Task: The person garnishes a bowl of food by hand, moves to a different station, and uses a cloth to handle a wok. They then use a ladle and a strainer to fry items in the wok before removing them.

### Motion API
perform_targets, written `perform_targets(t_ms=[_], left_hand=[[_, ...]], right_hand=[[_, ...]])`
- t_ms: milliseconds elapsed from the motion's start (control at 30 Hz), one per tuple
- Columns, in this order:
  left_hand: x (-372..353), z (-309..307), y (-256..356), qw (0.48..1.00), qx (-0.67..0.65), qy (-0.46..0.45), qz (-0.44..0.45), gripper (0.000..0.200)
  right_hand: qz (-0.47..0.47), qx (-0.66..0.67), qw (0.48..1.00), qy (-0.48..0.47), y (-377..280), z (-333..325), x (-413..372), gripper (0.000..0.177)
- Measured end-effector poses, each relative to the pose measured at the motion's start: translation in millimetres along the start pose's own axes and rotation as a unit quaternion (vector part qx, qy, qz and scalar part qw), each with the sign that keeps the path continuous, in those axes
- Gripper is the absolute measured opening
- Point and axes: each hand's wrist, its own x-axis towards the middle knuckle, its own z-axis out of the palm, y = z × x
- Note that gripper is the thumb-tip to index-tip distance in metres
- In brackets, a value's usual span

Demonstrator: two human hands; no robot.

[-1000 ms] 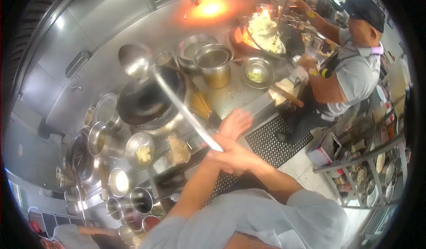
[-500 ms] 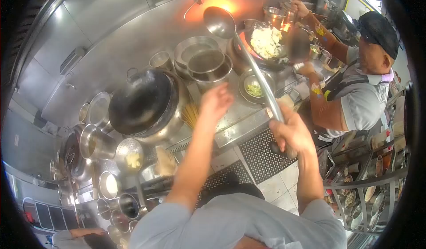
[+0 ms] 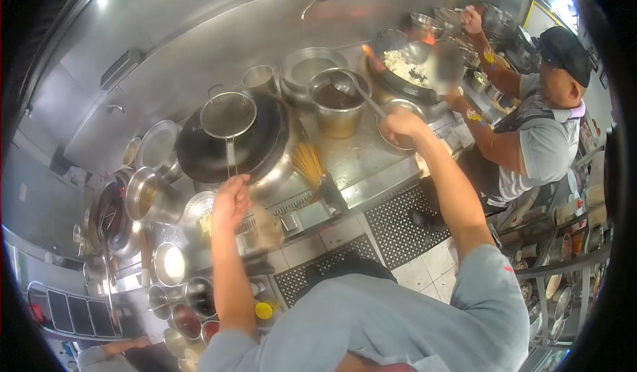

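Observation:
My left hand [image 3: 231, 201] is closed on the handle of a round fine-mesh strainer [image 3: 228, 114], which is over the big black wok [image 3: 265, 140]. In my right hand [image 3: 404, 124] is the handle of a long metal ladle [image 3: 345, 84]. The ladle's bowl is at the mouth of a tall metal pot [image 3: 340, 121] holding dark liquid. Below my right forearm's wrist, a metal bowl [image 3: 391, 142] is partly hidden. Bamboo sticks [image 3: 307, 162] stand between the wok and the pot.
At the right, a co-worker [image 3: 547, 120] holds a wok [image 3: 398, 83] with white food over flame. Metal pots [image 3: 151, 195] and a perforated ladle [image 3: 200, 206] are at the left. A wide pan [image 3: 308, 67] and small pot [image 3: 259, 78] stand behind. Shelving [image 3: 564, 266] is at lower right.
My left hand has moved left and taken the strainer off the pot to over the wok. My right hand has moved up and left, lowering the ladle into the pot. The view has shifted.

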Motion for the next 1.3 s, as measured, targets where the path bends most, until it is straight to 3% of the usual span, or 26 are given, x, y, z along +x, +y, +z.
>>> perform_targets(t_ms=[33,133,167,267,400,700,933,1000,1033,1100,1167,1200,1300], left_hand=[[-2.8,-10.3,-1.8,1.0,-0.006,-0.002,-0.001,0.019],[-9.5,-28.2,-3.2,1.0,-0.021,0.002,0.0,0.019],[-10.9,-31.1,-3.4,1.0,-0.025,0.004,0.002,0.019],[-17.2,-38.3,-3.6,0.999,-0.03,0.02,0.008,0.018],[-15.9,-53.1,-9.2,0.998,-0.058,0.011,0.004,0.018],[-18.2,-72.8,-13.3,0.997,-0.076,0.017,0.009,0.018],[-25.6,-90.0,-9.3,0.996,-0.081,0.015,0.028,0.02],[-28.2,-92.0,-5.2,0.996,-0.079,0.029,0.022,0.021],[-25.5,-92.6,-6.6,0.996,-0.079,0.024,0.032,0.019],[-30.8,-98.6,-9.4,0.993,-0.094,0.023,0.062,0.016],[-30.4,-102.6,-11.1,0.992,0.004,0.061,0.112,0.017],[-45.7,-83.5,6.1,0.993,-0.064,0.072,0.071,0.017],[-45.3,-84.8,10.2,0.992,-0.103,0.041,0.065,0.017]], right_hand=[[0.009,0.008,1.0,-0.028,-8.1,-0.2,5.3,0.009],[0.111,0.315,0.94,-0.064,-16.4,6.3,28.6,0.01],[0.128,0.448,0.874,-0.141,-13.8,3.7,34.3,0.017],[0.161,0.666,0.706,-0.179,-14.3,14.3,31.8,0.018],[0.104,0.769,0.587,-0.229,-7.7,31.3,30.8,0.02],[0.078,0.769,0.581,-0.253,-30.2,39.7,16.0,0.019],[0.044,0.723,0.618,-0.305,-63.1,39.1,12.8,0.013],[0.04,0.737,0.621,-0.264,-73.4,43.6,7.5,0.009],[-0.074,0.726,0.636,-0.252,-59.1,47.6,22.2,0.014],[-0.029,0.734,0.609,-0.3,-71.8,54.7,21.7,0.035],[0.017,0.735,0.586,-0.339,-81.6,69.6,25.2,0.056],[0.035,0.733,0.576,-0.36,-83.0,77.3,29.0,0.059],[0.055,0.742,0.535,-0.402,-74.5,103.5,50.3,0.058]])
